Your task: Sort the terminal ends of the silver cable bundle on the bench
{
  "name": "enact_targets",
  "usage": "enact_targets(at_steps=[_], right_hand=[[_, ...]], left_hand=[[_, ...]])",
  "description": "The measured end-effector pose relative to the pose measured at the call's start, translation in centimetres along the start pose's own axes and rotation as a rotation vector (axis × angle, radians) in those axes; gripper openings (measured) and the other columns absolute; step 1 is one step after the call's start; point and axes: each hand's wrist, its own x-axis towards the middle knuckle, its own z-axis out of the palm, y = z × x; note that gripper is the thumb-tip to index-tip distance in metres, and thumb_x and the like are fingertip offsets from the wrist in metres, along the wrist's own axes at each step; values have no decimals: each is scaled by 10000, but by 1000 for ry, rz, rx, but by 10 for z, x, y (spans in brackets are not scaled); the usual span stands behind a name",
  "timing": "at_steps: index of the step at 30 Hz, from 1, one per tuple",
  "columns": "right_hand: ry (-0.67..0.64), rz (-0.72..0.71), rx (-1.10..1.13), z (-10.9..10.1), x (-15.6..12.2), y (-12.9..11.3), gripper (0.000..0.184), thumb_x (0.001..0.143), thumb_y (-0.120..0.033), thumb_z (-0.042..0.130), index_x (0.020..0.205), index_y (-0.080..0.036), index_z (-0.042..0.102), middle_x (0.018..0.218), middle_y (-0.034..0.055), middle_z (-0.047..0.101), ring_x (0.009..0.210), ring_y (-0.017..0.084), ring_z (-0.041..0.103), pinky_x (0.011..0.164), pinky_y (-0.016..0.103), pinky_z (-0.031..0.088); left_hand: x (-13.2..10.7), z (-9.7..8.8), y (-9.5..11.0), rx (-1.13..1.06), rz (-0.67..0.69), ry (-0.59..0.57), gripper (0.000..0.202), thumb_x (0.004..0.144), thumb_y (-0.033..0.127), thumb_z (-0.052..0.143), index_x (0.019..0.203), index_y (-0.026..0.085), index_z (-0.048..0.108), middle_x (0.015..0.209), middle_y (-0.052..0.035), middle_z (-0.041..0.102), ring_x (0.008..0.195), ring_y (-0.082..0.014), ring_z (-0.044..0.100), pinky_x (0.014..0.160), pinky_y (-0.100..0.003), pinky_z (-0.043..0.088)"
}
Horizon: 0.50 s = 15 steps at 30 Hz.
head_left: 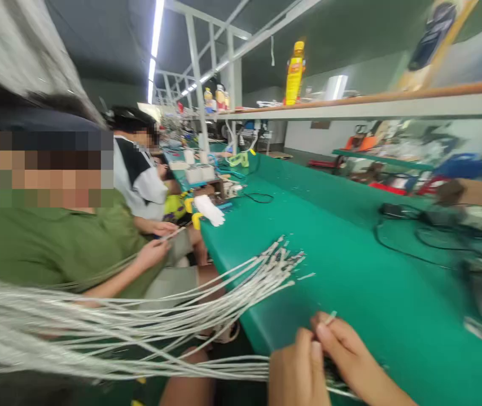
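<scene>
My left hand (298,375) and my right hand (351,358) are at the bottom right, over the green workbench (376,316). Their fingers pinch together around a thin white wire (329,318), whose tip sticks up between them. A bundle of white wires (109,321) runs from my hands across the lower left. A cluster of metal-tipped wire ends (279,265) lies on the bench, above and left of my hands. Dark wire ends show partly beneath my right hand.
A co-worker in a green shirt (55,248) sits along the bench with a hand (152,254) on white wires. Farther along are a seated person in black and white (137,175), a white glove (209,210), and black cables (414,242). A shelf (351,110) runs overhead.
</scene>
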Motion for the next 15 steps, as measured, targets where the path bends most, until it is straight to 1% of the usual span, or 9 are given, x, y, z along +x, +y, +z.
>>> enact_targets(at_steps=[1, 3, 5, 7, 9, 11, 12, 14, 15], right_hand=[[-95, -2, -10, -5, -2, 0, 439, 908, -589, 549, 745, -184, 594, 782, 10, 542, 760, 181, 495, 731, 281, 438], [-196, -28, 13, -5, -1, 0, 441, 961, -566, 455, 744, -191, 533, 734, -17, 450, 698, 155, 405, 675, 261, 390], [-240, -50, 41, 2, 2, -3, 449, 978, -559, 419, 724, -194, 475, 705, -33, 380, 663, 141, 331, 632, 252, 341], [-221, -23, 70, 10, 5, -6, 475, 973, -577, 412, 689, -197, 423, 671, -43, 336, 630, 133, 287, 587, 248, 303], [-155, 43, 87, 16, 6, -10, 502, 962, -604, 407, 661, -202, 386, 632, -50, 313, 597, 127, 270, 547, 246, 278], [-90, 79, 48, 19, 7, -12, 515, 953, -618, 405, 649, -203, 385, 613, -47, 335, 588, 127, 291, 537, 243, 288], [-70, 73, -5, 18, 6, -12, 520, 949, -620, 408, 641, -201, 396, 609, -41, 366, 590, 131, 314, 544, 245, 306], [-64, 35, -126, 16, 3, -8, 519, 937, -614, 433, 626, -198, 448, 616, -19, 453, 603, 145, 376, 574, 253, 354], [-70, 22, -163, 15, 2, -3, 513, 920, -614, 465, 619, -199, 486, 617, -7, 497, 608, 155, 414, 590, 258, 379]], left_hand=[[3, 3, -6, 94, 22, 96, 542, 969, 520, 142, 951, 206, 584, 786, -94, 634, 750, -228, 596, 661, -338, 389], [5, 5, -15, 159, 80, 121, 493, 975, 491, 142, 908, 238, 560, 736, -57, 634, 696, -215, 588, 620, -316, 314], [4, 3, -17, 164, 115, 112, 436, 989, 458, 173, 903, 252, 548, 738, -22, 638, 683, -186, 588, 604, -297, 293], [2, 2, -17, 149, 105, 144, 418, 996, 442, 192, 925, 252, 558, 778, -15, 655, 727, -172, 609, 610, -278, 329], [1, 5, -19, 170, 92, 215, 420, 1000, 426, 201, 960, 246, 578, 822, -27, 677, 773, -173, 633, 634, -267, 382], [1, 10, -22, 230, 106, 290, 411, 999, 397, 222, 1014, 238, 601, 827, -50, 694, 780, -184, 651, 651, -270, 425], [2, 11, -24, 267, 121, 316, 404, 996, 381, 238, 1044, 232, 610, 828, -65, 702, 781, -193, 660, 657, -275, 444], [3, 8, -23, 316, 136, 311, 394, 987, 366, 276, 1098, 215, 623, 840, -96, 715, 792, -218, 678, 654, -287, 477], [3, 4, -20, 311, 133, 258, 388, 981, 369, 301, 1119, 204, 624, 859, -108, 719, 805, -231, 685, 643, -292, 491]])
